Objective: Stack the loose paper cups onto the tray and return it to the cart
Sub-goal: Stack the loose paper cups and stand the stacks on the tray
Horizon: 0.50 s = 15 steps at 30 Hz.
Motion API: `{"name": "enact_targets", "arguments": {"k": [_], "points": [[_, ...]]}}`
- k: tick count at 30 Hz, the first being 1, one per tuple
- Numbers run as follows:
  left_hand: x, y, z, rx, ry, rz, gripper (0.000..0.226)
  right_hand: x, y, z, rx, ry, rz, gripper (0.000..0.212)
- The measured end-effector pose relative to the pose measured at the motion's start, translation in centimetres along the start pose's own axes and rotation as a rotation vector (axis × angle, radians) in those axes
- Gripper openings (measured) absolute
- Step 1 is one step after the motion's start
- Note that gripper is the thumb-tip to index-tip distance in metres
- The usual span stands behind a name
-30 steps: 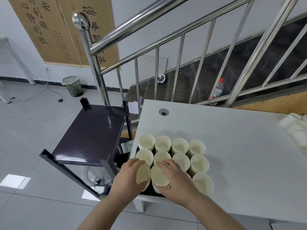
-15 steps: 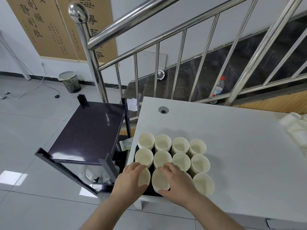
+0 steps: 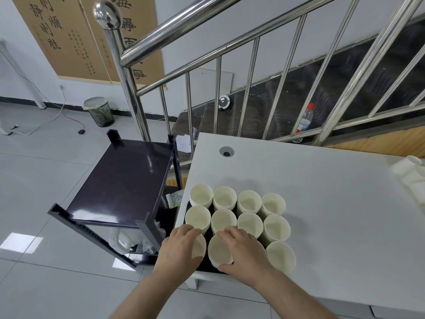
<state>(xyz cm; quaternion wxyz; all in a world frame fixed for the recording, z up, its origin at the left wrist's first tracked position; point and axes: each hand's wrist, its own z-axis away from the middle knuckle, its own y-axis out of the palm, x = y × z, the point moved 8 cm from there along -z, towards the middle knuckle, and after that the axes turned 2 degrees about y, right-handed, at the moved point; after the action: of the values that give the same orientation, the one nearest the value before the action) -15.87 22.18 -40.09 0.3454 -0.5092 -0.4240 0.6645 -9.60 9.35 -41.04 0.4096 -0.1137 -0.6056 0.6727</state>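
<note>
Now that the two front-row paper cups, tilted a second ago, have been pressed down upright into their stacks, the grid of cup stacks on the dark tray point(image 3: 208, 268) looks complete, three rows of four. The tray sits at the near left corner of the white table point(image 3: 322, 203), its front edge just showing under the hands. The left hand point(image 3: 180, 248) curls round the front-left cup stack point(image 3: 198, 246), fingers over its rim; the right hand point(image 3: 243, 249) wraps the neighbouring cup stack point(image 3: 219, 250), thumb at its base and fingers draped over the top.

Compared with the earlier picture, both cups sit lower and straighter and the hands have closed in over them. I judge the stacking is all but done here, though more loose paper cups point(image 3: 411, 171) lie at the table's far right edge. The black cart point(image 3: 119, 178) stands just left of the table, its top shelf bare, ready for the tray.
</note>
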Motion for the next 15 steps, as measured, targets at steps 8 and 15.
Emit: {"name": "enact_targets", "arguments": {"k": [8,15], "points": [[-5.0,-0.7,-1.0,-0.054,0.084,0.017,0.060,-2.4,-3.2,2.2,-0.095,0.013,-0.040,0.072],[-13.1,0.3,-2.0,-0.066,0.188,0.046,0.056,-8.1,-6.7,7.0,-0.161,0.052,-0.036,0.069]]}}
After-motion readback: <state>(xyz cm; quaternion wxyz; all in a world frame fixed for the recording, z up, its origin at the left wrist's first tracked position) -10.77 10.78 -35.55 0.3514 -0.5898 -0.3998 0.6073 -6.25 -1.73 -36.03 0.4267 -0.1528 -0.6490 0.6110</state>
